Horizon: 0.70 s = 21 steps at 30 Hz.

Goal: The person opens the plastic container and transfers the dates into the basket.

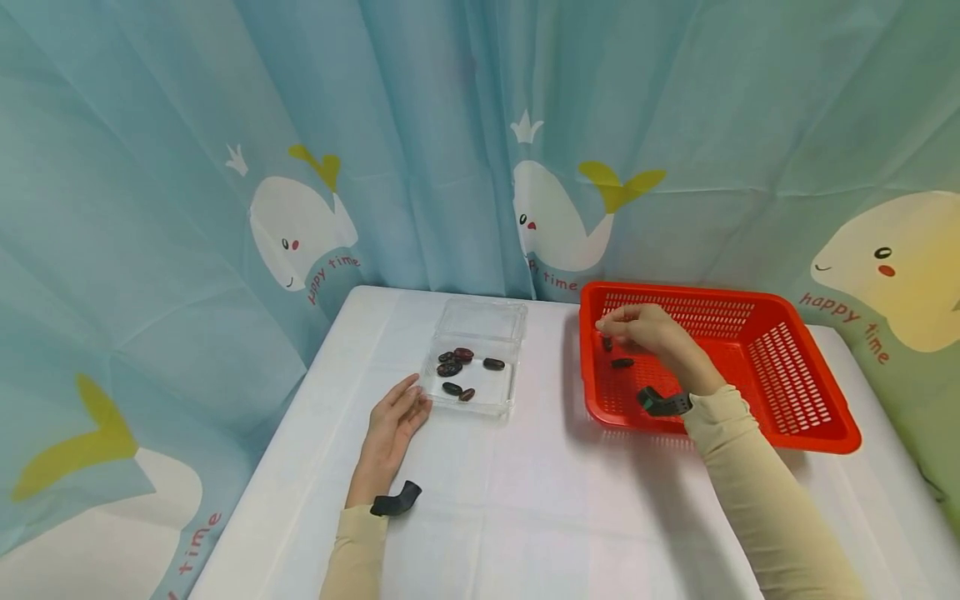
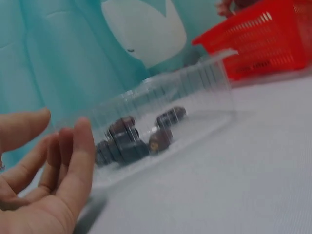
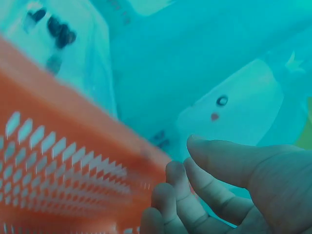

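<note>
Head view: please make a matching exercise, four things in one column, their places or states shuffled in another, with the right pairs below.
1. clear rectangular plastic box
2. red rectangular plastic basket
3. bare left hand
4. bare right hand

A. over the basket's left part
B. lid open, dark brown oval pieces inside
C. at the box's near left corner
D. slotted walls, right of the box

Pairs: 1-B, 2-D, 3-C, 4-A
</note>
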### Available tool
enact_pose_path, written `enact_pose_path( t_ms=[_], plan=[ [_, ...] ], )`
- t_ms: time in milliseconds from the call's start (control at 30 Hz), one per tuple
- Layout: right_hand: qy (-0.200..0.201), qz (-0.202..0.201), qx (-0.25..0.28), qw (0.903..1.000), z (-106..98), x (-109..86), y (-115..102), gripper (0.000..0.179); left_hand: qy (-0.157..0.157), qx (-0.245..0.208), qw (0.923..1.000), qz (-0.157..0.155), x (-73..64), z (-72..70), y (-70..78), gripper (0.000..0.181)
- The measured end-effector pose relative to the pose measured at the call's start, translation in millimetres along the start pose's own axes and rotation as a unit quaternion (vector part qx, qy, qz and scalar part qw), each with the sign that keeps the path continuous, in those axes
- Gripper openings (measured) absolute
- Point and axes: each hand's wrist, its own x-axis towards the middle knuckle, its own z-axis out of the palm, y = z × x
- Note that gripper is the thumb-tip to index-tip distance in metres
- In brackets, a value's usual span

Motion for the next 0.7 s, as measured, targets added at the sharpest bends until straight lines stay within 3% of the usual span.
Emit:
enact_pose_path(
  t_ms=[267,700],
  plan=[
    [-0.001,-0.033,0.003,0.9994,28,-5.8,-14,0.043,-0.016,0.027,0.9991,0.027,2.4,-4.6,-5.1,0.05],
    [-0.009,-0.078,0.035,0.9963,77,-0.2,-26,0.035,-0.026,0.004,0.9994,0.024,2.8,-4.7,-3.3,0.049]
  ],
)
